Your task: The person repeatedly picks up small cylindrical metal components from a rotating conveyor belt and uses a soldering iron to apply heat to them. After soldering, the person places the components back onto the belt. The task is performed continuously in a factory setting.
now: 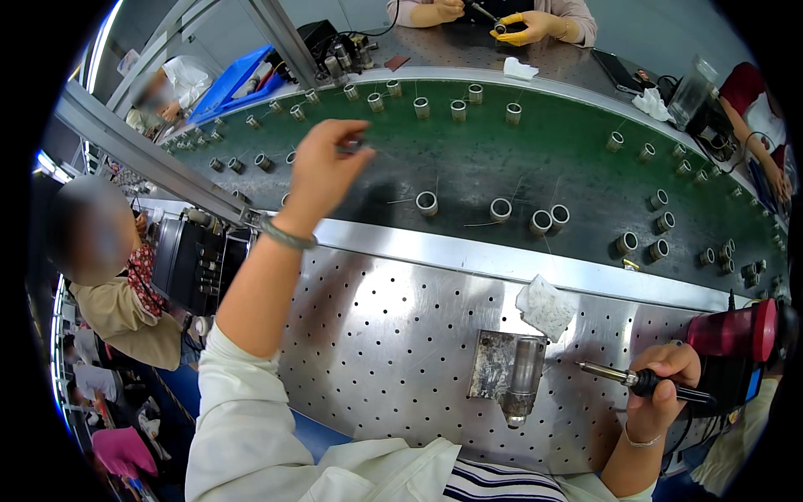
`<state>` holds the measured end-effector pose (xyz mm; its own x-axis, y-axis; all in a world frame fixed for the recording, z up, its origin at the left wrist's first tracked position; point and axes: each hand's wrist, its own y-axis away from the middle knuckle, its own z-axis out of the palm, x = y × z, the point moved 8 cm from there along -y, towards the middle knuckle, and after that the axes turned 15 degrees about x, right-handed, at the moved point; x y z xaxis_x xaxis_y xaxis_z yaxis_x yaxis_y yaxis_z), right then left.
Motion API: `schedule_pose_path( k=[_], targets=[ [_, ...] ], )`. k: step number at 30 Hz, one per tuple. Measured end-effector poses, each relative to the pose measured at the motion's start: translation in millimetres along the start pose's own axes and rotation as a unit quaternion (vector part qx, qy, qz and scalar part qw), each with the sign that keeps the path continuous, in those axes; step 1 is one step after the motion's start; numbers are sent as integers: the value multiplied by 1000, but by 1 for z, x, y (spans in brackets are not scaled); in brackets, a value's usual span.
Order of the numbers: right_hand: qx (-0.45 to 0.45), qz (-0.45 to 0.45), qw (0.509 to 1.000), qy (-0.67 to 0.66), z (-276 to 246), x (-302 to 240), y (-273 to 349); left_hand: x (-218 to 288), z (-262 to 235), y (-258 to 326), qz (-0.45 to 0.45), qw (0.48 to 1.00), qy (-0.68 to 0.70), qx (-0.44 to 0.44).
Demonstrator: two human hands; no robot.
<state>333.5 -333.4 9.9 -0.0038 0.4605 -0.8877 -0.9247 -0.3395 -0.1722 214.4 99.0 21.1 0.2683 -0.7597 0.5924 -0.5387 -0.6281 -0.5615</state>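
My left hand (pixel 326 167) reaches over the green conveyor belt (pixel 335 134), its fingers curled around a small dark thing I cannot make out. Short metal cylinders, several with thin wires sticking up, stand on the belt; one cylinder (pixel 427 203) is to the right of that hand. A soldering iron (pixel 636 381) is gripped in my right hand (pixel 665 381), its tip pointing left above the perforated metal table (pixel 385 360). Left of the tip sits a worn metal fixture (pixel 510 372) with a rounded trough. A crumpled white wipe (pixel 545 307) lies just behind the fixture.
A red round container (pixel 736 330) stands beside a dark device at the right. The metal frame post (pixel 159 155) slants in at the left. Across the belt, a person in yellow finger covers (pixel 523 29) holds a tool and a small part. Other people sit left and right.
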Motion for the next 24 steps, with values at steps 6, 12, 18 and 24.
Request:
schedule_pose_path(
  k=[6, 12, 18, 24],
  targets=[
    [-11, 15, 1000, 2, 0, 9, 0, -50, -12, -18, 99, 960, -261, -29],
    [9, 27, 1000, 12, -5, 8, -1, 60, 26, 26, 71, 990, 12, -119],
    [0, 23, 1000, -4, -6, 6, 0, 71, 45, 54, 137, 979, -74, -132],
    [-8, 27, 1000, -4, -4, 3, 1, 51, 55, 60, 57, 979, -88, -175]
  ],
)
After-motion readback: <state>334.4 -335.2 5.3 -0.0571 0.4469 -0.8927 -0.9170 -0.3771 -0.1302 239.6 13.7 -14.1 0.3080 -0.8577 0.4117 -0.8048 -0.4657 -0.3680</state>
